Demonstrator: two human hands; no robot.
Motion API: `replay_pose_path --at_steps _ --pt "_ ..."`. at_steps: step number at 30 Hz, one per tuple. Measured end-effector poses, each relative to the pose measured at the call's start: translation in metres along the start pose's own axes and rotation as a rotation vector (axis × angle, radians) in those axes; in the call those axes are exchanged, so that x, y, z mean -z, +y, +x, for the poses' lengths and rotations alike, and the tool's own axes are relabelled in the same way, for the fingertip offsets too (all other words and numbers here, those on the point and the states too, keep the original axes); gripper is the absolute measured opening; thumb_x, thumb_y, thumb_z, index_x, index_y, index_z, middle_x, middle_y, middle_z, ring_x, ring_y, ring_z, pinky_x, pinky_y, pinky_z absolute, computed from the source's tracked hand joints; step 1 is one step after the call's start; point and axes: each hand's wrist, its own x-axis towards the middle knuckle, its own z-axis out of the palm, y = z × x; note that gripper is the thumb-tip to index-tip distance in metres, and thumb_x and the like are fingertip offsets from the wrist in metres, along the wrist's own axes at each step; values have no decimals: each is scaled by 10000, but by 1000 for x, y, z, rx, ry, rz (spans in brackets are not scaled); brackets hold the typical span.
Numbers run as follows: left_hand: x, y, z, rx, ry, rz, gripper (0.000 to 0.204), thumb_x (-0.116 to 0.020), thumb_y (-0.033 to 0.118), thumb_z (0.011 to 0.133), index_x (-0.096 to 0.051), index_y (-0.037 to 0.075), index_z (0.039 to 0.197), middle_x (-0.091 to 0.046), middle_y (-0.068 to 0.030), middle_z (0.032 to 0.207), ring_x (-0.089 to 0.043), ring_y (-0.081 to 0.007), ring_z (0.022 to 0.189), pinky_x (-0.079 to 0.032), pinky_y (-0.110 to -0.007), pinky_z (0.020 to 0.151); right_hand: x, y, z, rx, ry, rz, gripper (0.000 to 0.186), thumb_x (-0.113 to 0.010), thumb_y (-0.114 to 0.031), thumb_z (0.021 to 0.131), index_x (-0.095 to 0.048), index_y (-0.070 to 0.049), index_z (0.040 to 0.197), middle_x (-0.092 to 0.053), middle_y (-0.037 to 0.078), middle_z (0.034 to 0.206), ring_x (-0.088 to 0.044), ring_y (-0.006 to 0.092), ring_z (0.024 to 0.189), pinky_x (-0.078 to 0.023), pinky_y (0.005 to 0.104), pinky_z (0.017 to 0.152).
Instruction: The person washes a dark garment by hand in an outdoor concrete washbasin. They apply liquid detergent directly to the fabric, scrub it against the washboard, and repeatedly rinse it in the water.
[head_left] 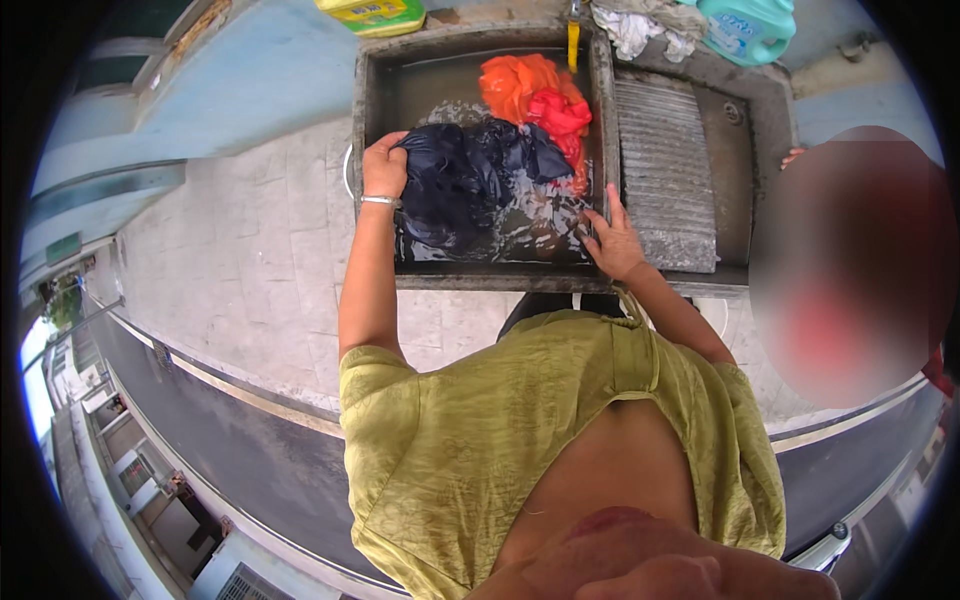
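A wet navy garment (455,185) lies spread in the water of the stone wash basin (480,280). At the basin's left wall, my left hand (385,168) is closed on the garment's upper left edge. My right hand (613,238) is at the basin's right wall, fingers apart and nothing in them. Its thumb side points over the water, near the garment's right end but not touching it. Behind and to the right of the navy garment, a bunched orange cloth (518,85) and a red cloth (562,118) sit partly in the water.
A ridged stone washboard (665,150) slopes into a second basin on the right. A yellow tap (573,45) hangs over the back. Behind are a yellow-green package (375,16), whitish rags (630,32) and a teal bottle (748,30). Another person stands at the right.
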Motion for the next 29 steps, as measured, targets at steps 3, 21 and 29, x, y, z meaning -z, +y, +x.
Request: replay_pose_path --at_steps 3,21,29 --pt "5 43 -20 -38 115 -275 334 -408 -69 764 -678 -47 960 -671 -45 824 -595 -106 716 -476 -209 691 -2 1 -1 -11 -13 2 482 -668 -229 811 -535 -144 1267 -5 153 1545 -325 474 1286 -375 480 1029" --pt "-22 24 -38 204 -204 938 607 -614 314 800 -457 52 1324 -391 -225 1391 -456 -413 1214 -402 -487 987 -2 1 1 -64 -51 -10 475 -665 -248 813 -536 -163 1263 3 143 1550 -312 465 1297 -353 490 1041" --pt "-110 -58 14 544 -524 1207 1040 -524 702 792 -26 136 1508 -38 -126 1569 -29 -349 1440 -137 -668 1071 -1 -2 3 -98 -67 -10 519 -696 -255 791 -529 -159 1273 -40 152 1550 -304 434 1316 -347 484 1048"
